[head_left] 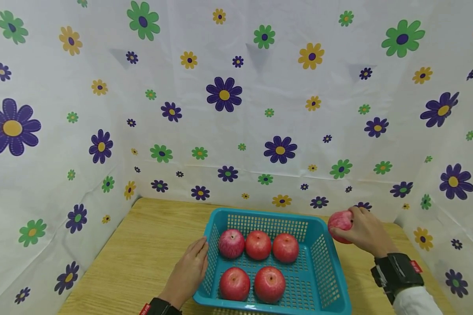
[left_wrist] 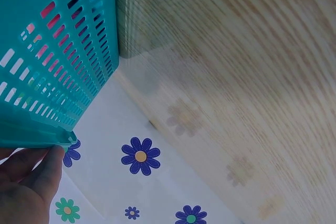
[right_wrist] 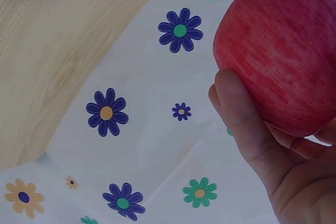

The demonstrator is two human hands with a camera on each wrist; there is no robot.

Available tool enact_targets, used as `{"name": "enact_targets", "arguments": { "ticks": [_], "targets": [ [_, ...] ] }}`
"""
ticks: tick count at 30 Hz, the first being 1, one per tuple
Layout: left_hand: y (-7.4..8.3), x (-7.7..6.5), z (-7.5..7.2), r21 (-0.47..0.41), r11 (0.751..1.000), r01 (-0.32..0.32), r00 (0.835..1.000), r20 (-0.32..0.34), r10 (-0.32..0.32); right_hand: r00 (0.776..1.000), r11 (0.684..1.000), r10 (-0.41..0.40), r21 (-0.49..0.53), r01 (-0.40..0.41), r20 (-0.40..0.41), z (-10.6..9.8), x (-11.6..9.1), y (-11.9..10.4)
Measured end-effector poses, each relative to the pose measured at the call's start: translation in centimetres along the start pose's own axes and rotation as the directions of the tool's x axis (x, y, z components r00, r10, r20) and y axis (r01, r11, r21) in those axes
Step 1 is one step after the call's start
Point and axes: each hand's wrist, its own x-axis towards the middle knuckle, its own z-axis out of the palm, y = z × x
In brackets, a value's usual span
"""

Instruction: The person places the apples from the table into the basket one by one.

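Note:
My right hand (head_left: pixel 368 232) grips a red apple (head_left: pixel 340 225) just beyond the right rim of a blue plastic basket (head_left: pixel 325 262). In the right wrist view the thumb presses against the apple's (right_wrist: pixel 278 51) streaked skin, and part of the other fingers is hidden behind it. My left hand (head_left: pixel 189 269) rests at the basket's left rim with its fingers extended along it. Seen from the left wrist, its fingertips (left_wrist: pixel 52 156) touch the rim's edge. Inside the basket sit several apples: a darker, striped one (head_left: pixel 231 243) at the back left, and redder ones such as the front apple (head_left: pixel 270 284).
The basket stands on a wood-grain table (head_left: pixel 153 236). A white flower-patterned cloth (head_left: pixel 244 131) hangs behind the table and along both sides. The apples sit toward the basket's left and middle, with bare lattice floor (head_left: pixel 305 280) on its right.

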Motion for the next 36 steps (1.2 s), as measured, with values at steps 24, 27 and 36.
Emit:
{"name": "enact_targets", "arguments": {
  "ticks": [24, 27, 36],
  "targets": [
    [0.0, 0.0, 0.0, -0.016, 1.0, 0.02, 1.0, 0.014, -0.02, 0.998, 0.997, -0.061, 0.057, 0.06, 0.028, 0.3, -0.4, -2.9],
    [0.0, 0.0, 0.0, -0.016, 1.0, 0.016, 1.0, 0.009, -0.016, 0.997, 0.996, -0.066, 0.065, 0.063, 0.036, 0.5, -0.5, -3.4],
    [-0.1, 0.0, 0.0, -0.008, 1.0, 0.009, 1.0, -0.001, -0.009, 0.995, 0.994, -0.094, 0.054, 0.093, 0.026, 1.1, -0.7, -4.4]
  ]
}}
